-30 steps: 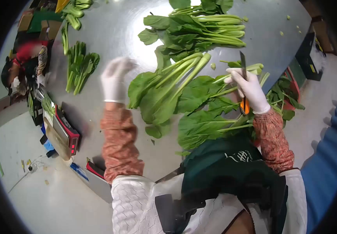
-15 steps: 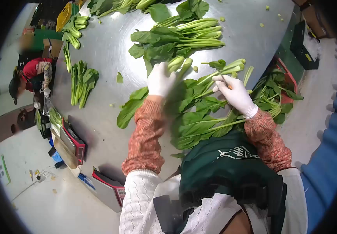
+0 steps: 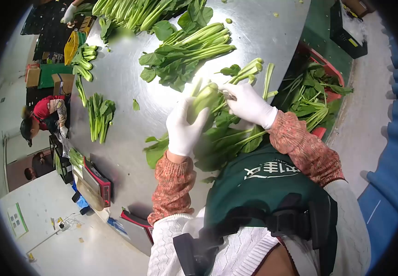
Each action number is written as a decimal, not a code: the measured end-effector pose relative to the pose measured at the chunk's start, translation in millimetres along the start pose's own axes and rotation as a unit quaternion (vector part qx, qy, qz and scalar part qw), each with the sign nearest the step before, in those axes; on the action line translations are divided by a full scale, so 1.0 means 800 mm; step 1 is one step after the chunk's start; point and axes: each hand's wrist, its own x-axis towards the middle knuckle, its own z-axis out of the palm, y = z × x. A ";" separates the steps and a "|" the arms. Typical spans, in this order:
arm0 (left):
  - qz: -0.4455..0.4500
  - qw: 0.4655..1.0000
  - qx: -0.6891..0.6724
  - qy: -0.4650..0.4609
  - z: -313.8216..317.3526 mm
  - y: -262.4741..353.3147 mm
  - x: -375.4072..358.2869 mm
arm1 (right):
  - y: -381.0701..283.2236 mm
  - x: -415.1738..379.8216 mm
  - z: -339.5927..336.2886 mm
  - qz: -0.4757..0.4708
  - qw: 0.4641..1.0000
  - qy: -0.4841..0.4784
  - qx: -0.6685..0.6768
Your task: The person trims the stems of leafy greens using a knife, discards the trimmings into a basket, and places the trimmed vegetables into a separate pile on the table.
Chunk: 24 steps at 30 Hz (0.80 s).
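White-gloved, my left hand (image 3: pixel 184 126) is wrapped round the pale base of a green leafy vegetable (image 3: pixel 203 99), whose leaves hang blurred toward my apron. My right hand (image 3: pixel 248 105), also gloved, has its fingers pinched close to that base; a small tool seems to be in them, but I cannot make it out. Loose leafy greens (image 3: pixel 222 147) lie under and between my hands. Just beyond my right hand are cut stalks (image 3: pixel 249 69). Farther up the metal table (image 3: pixel 139 129) rests a pile of leafy stalks (image 3: pixel 194 50).
More greens (image 3: pixel 130 14) lie at the table's far edge, and a small bunch (image 3: pixel 100 117) at left. A red crate (image 3: pixel 337 73) of leaves stands right. Scales (image 3: pixel 98 181) line the left edge. A person in red (image 3: pixel 47 110) is beyond; another gloved hand (image 3: pixel 69 14) shows top left.
The view has shifted. My right hand has come in close to my left hand, which now holds the vegetable base more upright. Another person's gloved hand has appeared at top left.
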 end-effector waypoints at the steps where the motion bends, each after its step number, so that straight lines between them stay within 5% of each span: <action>1: 0.004 1.000 0.002 0.011 -0.001 0.001 -0.002 | 0.034 0.001 0.012 -0.087 0.985 0.083 -0.126; 4: 0.031 0.998 0.053 0.035 -0.011 0.019 0.004 | 0.048 -0.013 -0.004 0.182 0.982 -0.038 0.036; 7: 0.000 0.998 0.062 0.029 -0.005 0.012 -0.001 | -0.003 -0.024 -0.016 0.092 0.968 -0.011 0.232; 8: 0.082 0.983 0.158 0.042 -0.001 0.019 -0.002 | 0.000 -0.022 -0.012 0.083 0.944 -0.026 0.319; 9: 0.018 0.999 0.041 0.009 0.015 0.002 -0.010 | -0.021 -0.027 -0.018 0.067 0.927 -0.061 0.363; 12: 0.045 0.998 0.029 -0.037 0.003 0.016 -0.007 | -0.030 -0.020 -0.016 -0.014 0.955 -0.089 0.283; 24: 0.023 0.979 0.103 -0.175 -0.036 -0.007 -0.026 | -0.049 -0.029 -0.002 0.015 0.983 -0.140 0.119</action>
